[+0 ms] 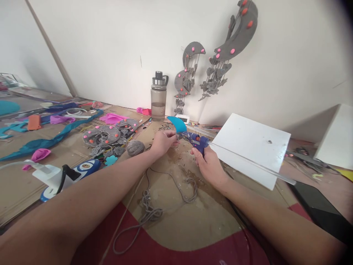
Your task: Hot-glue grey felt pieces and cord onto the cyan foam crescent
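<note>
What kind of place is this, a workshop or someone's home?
Probably a home craft corner. The right hand holds a glue gun, grey felt pieces and cord litter the table, and felt moon mobiles hang on the wall.

left of your hands lay a grey yarn ball [135,147] beside a heap of grey felt pieces [110,136]; beyond them a water bottle [159,96] stood, and a white board [249,147] lay to their right.
</note>
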The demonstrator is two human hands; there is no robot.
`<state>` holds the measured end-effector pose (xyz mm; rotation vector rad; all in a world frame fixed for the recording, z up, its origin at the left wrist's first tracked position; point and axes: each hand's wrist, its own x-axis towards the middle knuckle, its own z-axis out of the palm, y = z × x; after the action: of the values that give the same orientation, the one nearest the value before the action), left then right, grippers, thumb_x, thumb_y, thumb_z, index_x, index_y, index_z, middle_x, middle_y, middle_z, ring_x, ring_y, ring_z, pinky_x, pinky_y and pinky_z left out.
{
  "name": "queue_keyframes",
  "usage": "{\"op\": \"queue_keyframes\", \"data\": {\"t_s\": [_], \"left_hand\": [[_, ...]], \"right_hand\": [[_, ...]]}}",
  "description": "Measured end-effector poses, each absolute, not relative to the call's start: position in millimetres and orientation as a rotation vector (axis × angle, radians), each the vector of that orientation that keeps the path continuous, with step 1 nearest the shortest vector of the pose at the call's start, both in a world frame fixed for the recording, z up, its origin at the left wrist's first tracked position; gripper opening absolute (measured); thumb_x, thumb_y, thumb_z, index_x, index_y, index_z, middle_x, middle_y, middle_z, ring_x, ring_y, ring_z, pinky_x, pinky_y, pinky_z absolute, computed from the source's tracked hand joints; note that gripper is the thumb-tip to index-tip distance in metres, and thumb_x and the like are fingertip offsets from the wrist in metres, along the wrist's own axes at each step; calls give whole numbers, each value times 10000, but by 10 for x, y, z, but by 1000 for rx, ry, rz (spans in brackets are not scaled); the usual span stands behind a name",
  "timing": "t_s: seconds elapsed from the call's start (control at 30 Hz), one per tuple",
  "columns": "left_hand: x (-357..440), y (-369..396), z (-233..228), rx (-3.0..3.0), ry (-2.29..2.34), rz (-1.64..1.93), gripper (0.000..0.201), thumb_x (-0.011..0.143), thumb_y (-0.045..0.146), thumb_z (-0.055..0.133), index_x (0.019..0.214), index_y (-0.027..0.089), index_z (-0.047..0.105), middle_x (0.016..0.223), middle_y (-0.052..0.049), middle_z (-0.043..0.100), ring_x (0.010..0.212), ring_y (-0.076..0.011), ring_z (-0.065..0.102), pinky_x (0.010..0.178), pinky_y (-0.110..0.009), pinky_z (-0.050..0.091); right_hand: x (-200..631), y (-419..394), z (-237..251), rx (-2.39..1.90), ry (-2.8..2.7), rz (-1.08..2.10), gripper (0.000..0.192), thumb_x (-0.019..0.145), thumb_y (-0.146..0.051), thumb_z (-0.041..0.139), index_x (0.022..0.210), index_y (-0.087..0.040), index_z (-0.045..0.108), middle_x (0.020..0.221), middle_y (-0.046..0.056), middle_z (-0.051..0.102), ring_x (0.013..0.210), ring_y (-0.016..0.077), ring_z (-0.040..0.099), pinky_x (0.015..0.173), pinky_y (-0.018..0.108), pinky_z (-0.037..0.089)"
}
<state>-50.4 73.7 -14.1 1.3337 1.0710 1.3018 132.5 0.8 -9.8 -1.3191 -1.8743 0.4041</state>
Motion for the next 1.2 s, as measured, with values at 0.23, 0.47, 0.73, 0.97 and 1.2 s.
{"op": "queue_keyframes", "data": {"t_s": [0.23, 0.47, 0.73, 0.97, 1.2], "left_hand": [[-491, 713, -121, 1339, 1089, 1272, 170, 783, 137, 560, 624, 129, 622, 666, -35, 634, 628, -149, 670, 636, -278, 553], [-486, 713, -120, 1355, 1083, 1276, 152, 764, 147, 615, 614, 134, 632, 659, -42, 652, 630, -157, 672, 622, -273, 554], [-486, 723, -131, 1314, 1082, 1283, 115, 743, 161, 637, 630, 142, 646, 658, -40, 657, 632, -172, 677, 621, -281, 554], [-480, 710, -113, 1321, 1089, 1284, 124, 755, 153, 610, 638, 140, 649, 640, -33, 644, 622, -164, 676, 612, -270, 553], [-468, 701, -111, 1302, 1077, 1286, 167, 732, 146, 646, 573, 143, 595, 616, -29, 632, 614, -171, 681, 599, -267, 549]], "right_hand": [[1320, 8, -91, -1353, -1904, 370, 378, 930, -503, 373, 933, -174, 561, 685, 63, 607, 667, 226, 579, 641, 364, 462], [1316, 16, -97, -1383, -1918, 319, 365, 926, -489, 374, 937, -173, 556, 750, 91, 635, 691, 236, 590, 658, 376, 472], [1303, 29, -102, -1390, -1940, 190, 328, 917, -466, 393, 931, -182, 557, 839, 125, 663, 761, 261, 608, 720, 406, 490], [1298, 25, -113, -1392, -1944, 162, 345, 919, -462, 386, 966, -174, 570, 917, 156, 674, 850, 286, 620, 768, 427, 496], [1283, 9, -96, -1395, -1951, 171, 358, 922, -448, 389, 1029, -163, 577, 932, 163, 679, 870, 300, 625, 770, 438, 496]]}}
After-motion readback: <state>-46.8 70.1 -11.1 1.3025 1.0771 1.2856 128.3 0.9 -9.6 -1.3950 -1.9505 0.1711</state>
